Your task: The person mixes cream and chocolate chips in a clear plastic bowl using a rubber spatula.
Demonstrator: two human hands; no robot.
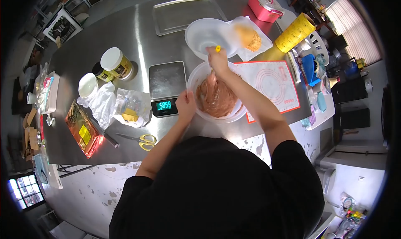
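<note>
My right hand [218, 60] is closed around the yellow-ended handle of a spatula [217, 49], held upright over a clear bowl [192, 81]. The lower part of the spatula sinks into thick pinkish-brown batter [217, 97], which climbs up around it. At the bowl's left rim is my left hand [185, 104], its fingers curled against the edge; whether they pinch the rim is too small to tell. Directly left of the bowl, a kitchen scale [167, 81] shows a lit display.
An empty clear bowl [204, 36] stands behind. A red-edged mat [271, 86] lies right, below a yellow roll [295, 32] and pink box [266, 6]. Scissors [146, 142], white-lidded jar [116, 62], plastic bags and orange foil packet [83, 130] are left; metal tray [184, 15] behind.
</note>
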